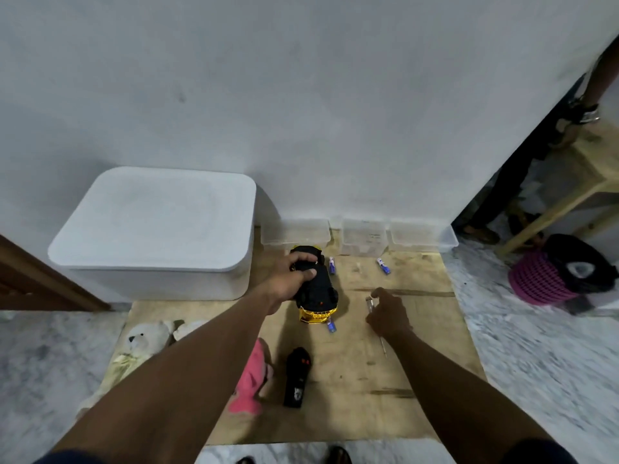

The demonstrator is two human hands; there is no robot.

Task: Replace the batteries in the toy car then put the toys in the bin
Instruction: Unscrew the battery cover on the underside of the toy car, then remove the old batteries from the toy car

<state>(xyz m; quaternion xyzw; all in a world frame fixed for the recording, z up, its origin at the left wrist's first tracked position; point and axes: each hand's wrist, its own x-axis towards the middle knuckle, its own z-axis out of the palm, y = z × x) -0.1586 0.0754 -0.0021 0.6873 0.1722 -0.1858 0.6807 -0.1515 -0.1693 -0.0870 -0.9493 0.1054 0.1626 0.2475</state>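
The toy car point(316, 286), upside down on the wooden board point(385, 380) just right of the lidded white bin point(157, 229), is gripped at its far end by the left hand point(294, 279). Loose batteries point(331, 264) beside the car could be knocked away if it is swung. The right hand point(388, 313), right of the car, is curled around a screwdriver point(370, 304); a firm grip cannot be confirmed.

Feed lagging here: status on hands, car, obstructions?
Left hand clamped on toy car. Right hand on screwdriver. Bin lidded. Batteries loose around car.
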